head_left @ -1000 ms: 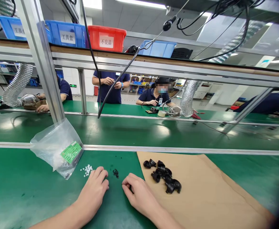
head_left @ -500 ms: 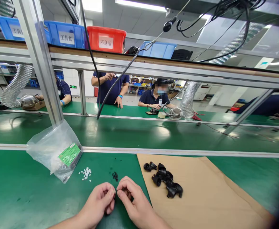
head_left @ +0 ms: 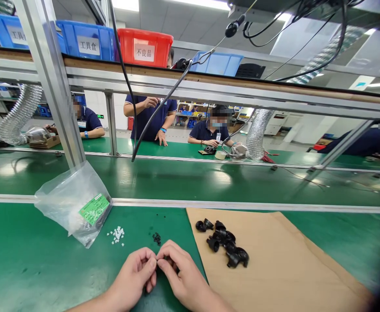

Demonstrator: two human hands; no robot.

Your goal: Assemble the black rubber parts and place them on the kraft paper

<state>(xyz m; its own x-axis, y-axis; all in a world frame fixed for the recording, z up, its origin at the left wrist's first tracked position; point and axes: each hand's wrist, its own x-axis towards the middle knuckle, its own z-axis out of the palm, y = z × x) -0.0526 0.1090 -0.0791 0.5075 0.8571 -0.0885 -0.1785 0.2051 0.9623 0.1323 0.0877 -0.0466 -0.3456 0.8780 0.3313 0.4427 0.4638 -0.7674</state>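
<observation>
Left hand (head_left: 134,277) and right hand (head_left: 180,277) pinch one small part together; black parts (head_left: 224,245) lie untouched on the paper (head_left: 274,268).

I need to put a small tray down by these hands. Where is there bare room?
The brown paper sheet is bare right of the black parts. The green mat is bare left of the left hand, below the plastic bag. It is crowded around the white bits, the black bits and both hands.

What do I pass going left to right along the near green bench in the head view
plastic bag → white bits → tiny black bits → black parts on the brown paper
</observation>
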